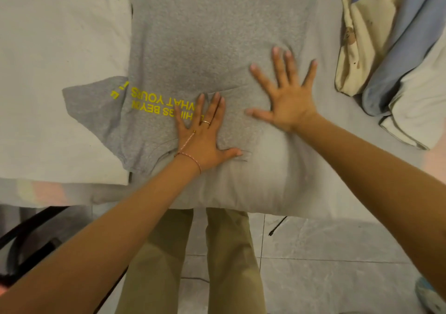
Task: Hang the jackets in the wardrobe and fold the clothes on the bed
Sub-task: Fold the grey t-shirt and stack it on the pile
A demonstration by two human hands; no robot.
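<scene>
left hand (204, 136) and right hand (287, 94) — both spread flat — press the grey t-shirt (193, 48).

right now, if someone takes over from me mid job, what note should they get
Left hand: open, flat on the grey t-shirt, partly over its yellow print.
Right hand: open, fingers spread, pressing the same shirt.
Things: the shirt lies spread on the bed; one sleeve overlaps a white folded cloth. A heap of cream, blue and white garments sits at the right.
Done: the white cloth looks folded.
Left: fold the grey shirt, then the heap. Jackets and wardrobe are not in view.
</scene>
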